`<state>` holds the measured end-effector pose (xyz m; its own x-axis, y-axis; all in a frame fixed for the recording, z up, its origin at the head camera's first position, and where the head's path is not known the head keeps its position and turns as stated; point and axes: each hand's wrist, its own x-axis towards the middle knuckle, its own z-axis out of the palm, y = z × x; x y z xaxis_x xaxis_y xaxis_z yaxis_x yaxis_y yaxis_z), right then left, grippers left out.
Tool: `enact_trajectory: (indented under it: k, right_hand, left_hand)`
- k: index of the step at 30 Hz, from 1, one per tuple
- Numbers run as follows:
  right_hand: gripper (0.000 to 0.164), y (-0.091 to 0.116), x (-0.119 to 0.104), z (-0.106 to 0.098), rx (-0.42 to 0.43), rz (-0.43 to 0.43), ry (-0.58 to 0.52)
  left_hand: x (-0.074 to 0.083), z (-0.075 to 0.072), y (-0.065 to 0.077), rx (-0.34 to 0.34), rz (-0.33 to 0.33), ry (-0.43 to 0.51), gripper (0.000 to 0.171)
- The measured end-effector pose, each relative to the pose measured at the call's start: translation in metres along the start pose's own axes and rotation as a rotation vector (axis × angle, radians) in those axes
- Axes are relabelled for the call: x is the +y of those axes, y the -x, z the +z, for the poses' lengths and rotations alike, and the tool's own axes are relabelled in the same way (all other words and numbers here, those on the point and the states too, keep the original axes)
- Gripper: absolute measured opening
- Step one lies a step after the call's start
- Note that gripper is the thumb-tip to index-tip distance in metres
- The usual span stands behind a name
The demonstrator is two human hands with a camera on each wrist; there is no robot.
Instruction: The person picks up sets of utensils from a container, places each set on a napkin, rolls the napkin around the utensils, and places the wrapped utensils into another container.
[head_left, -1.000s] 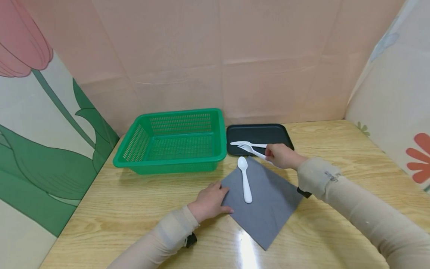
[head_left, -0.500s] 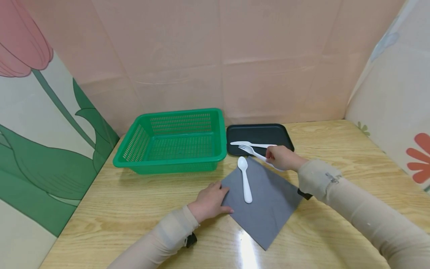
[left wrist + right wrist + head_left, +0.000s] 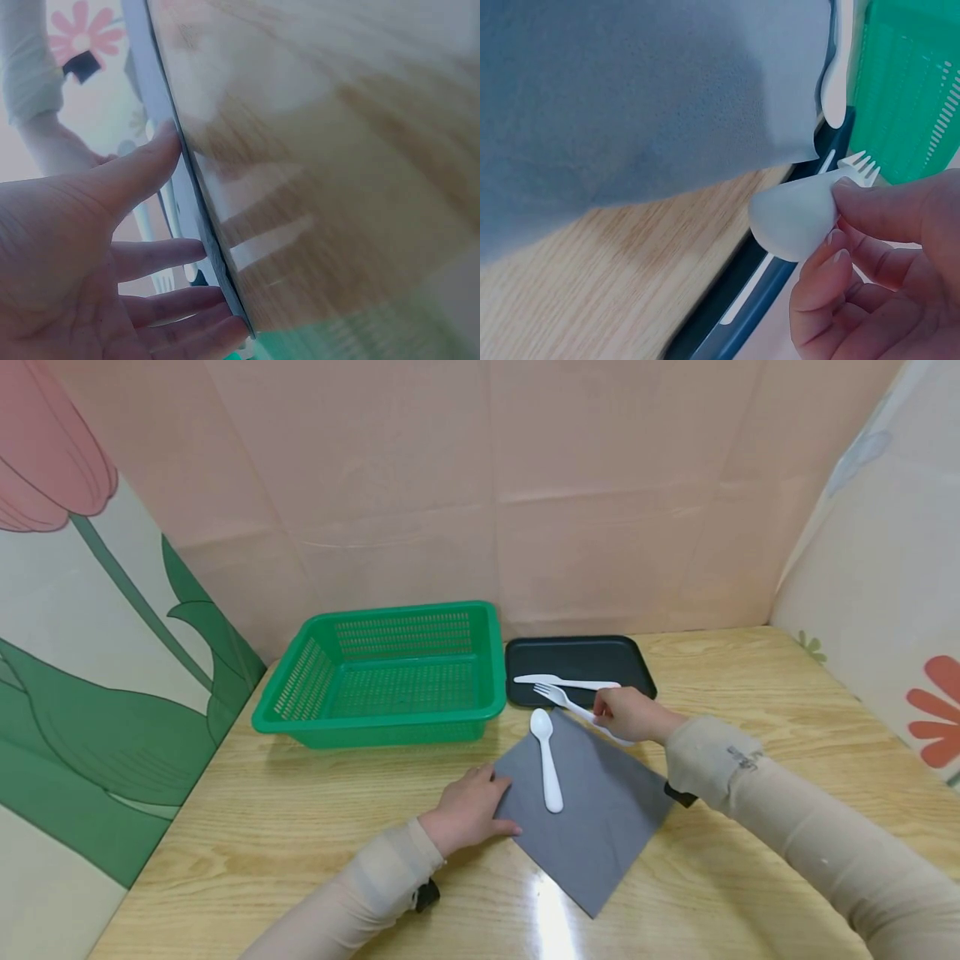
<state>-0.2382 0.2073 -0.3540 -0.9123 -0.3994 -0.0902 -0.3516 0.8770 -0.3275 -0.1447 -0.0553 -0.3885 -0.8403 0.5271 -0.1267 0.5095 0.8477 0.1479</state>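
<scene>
My right hand [image 3: 633, 712] pinches the handle of a white plastic fork [image 3: 558, 696] between thumb and fingers; in the right wrist view the broad handle end of the fork [image 3: 791, 217] faces the camera. Just behind it a white knife [image 3: 588, 685] lies on the black tray [image 3: 577, 652]. A grey napkin [image 3: 600, 827] is spread cornerwise on the table, with a white spoon [image 3: 550, 768] lying on it. At the napkin's left corner rests my left hand [image 3: 467, 810], fingers extended and thumb apart, touching its edge; the left wrist view shows the fingertips [image 3: 206, 247] along that edge.
A green plastic basket [image 3: 378, 724] stands at the back left, beside the tray. Wooden tabletop [image 3: 300, 860] surrounds these things. A pink backdrop [image 3: 570, 527] rises behind the table, with patterned sheets on both sides.
The fork in my right hand has shifted slightly right and toward me, opening a gap from the knife. More of the knife's handle shows. My left hand has stayed in place.
</scene>
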Motion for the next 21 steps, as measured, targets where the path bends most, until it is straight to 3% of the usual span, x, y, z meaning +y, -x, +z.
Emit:
enact_trajectory:
  k: [21]
  right_hand:
    - [0.01,-0.0003,0.0022,0.0055,-0.002,-0.016,-0.009]
  left_hand:
    - [0.0002,0.0002,0.0003,0.005,0.006,-0.008,0.065]
